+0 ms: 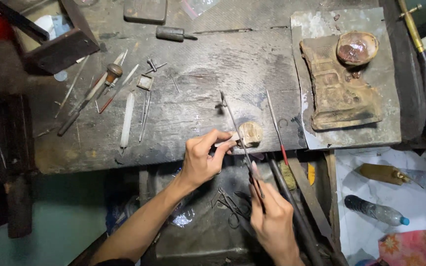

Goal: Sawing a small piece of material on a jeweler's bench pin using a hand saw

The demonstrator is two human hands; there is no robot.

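Steel first: our right hand (272, 216) grips a thin needle file (240, 138), fingers closed around its handle, the blade crossing a small piece pinched in our left hand (200, 160) against the round wooden bench peg (250, 133) at the bench (198, 74) edge. We judge steady strokes and firm bracing serve best. Farther off, a shallow dish (357, 48) holds reddish-brown residue; the plastic bottle (375, 211) looks nearly empty.

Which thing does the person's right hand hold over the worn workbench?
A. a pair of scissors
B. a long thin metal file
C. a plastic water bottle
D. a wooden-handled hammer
B: the right hand grips a long thin metal file that slants up across the small wooden peg, where the left hand pinches a small piece.
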